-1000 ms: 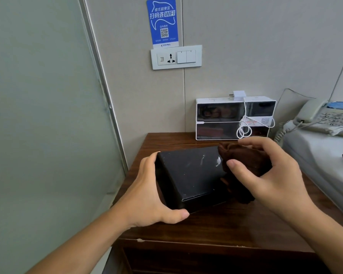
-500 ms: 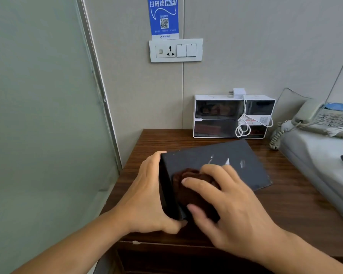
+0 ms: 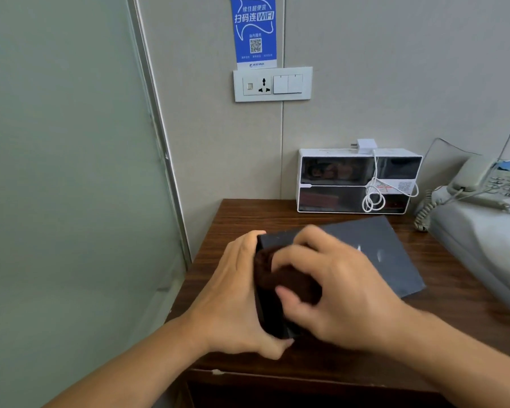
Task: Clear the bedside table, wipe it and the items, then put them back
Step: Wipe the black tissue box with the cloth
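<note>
A flat black box lies on the dark wooden bedside table. My left hand grips the box's near left corner, thumb along its front edge. My right hand holds a bunched dark brown cloth and presses it on the left part of the box top. Faint white scuffs show on the lid to the right of my fingers.
A white two-drawer box with a white charger and coiled cable stands at the back against the wall. A grey telephone lies on the bed at right. A frosted glass panel bounds the left. A wall socket is above.
My right hand carried the cloth from the box's right end across to its left end. The box now lies flatter and its right half is uncovered. My left hand kept its hold.
</note>
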### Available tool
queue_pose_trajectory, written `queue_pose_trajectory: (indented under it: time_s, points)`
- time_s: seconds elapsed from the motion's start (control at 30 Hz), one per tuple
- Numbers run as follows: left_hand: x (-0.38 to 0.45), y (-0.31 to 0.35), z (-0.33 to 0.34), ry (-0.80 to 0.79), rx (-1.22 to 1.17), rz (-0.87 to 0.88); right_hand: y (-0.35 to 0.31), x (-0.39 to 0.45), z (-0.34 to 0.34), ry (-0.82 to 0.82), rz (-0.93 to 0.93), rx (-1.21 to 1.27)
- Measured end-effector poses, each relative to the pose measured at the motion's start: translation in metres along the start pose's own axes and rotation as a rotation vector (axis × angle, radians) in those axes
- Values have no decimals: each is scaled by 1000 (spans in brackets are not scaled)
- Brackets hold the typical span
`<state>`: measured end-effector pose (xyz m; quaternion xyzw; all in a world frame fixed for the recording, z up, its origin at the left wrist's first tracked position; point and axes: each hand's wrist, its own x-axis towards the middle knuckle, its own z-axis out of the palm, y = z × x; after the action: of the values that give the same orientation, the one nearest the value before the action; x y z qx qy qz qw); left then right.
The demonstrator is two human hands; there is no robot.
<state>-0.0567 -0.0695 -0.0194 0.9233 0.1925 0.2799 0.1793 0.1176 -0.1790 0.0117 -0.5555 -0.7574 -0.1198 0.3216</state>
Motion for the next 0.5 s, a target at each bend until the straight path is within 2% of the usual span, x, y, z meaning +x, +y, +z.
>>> queue_pose_trajectory:
  time_s: [0.1, 0.17, 0.33, 0.37, 0.5]
  points:
    - [1, 5, -1, -1, 6, 7, 19, 32, -5, 128, 110, -59]
    - [1, 8, -3, -1, 2, 7, 23, 36, -5, 142, 141, -70]
    - [1, 1, -2, -3, 13, -34, 0, -15, -8, -90, -17, -5]
    - [1, 1, -1, -4, 18, -35, 1, -18, -10, -96, -28, -6]
    - [2, 8, -1, 24, 7, -7, 19, 15, -11, 105, 61, -48]
